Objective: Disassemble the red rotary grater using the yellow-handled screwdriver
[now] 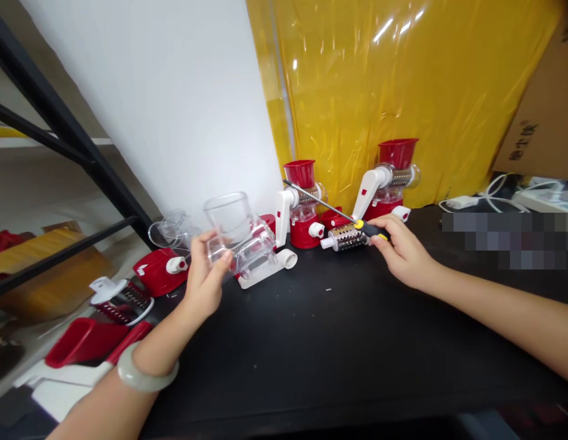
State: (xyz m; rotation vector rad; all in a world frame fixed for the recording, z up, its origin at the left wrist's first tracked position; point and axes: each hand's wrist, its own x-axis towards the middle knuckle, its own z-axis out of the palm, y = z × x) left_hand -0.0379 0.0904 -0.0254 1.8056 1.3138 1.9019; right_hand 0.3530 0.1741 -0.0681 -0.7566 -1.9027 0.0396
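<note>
My left hand [207, 275] grips a clear plastic grater housing [240, 238] with a square hopper, raised above the table. Between the fingers and thumb of my right hand [400, 250] is the black-and-yellow handle of a screwdriver [320, 203], its long shaft pointing up and to the left. Below that handle lies a metal grating drum [345, 239] with a white end. A white crank handle [265, 272] rests on the table under the clear housing. Behind stand two assembled red rotary graters, one near the middle [305, 232] and one farther right [394, 177].
At left are a red grater base [160, 272], another drum [123, 302] and a red hopper piece [89, 342]. A black metal rack [82, 146] borders the left side. White cables [485, 195] and a cardboard box [526, 122] are at right, on and behind the black table [311, 360].
</note>
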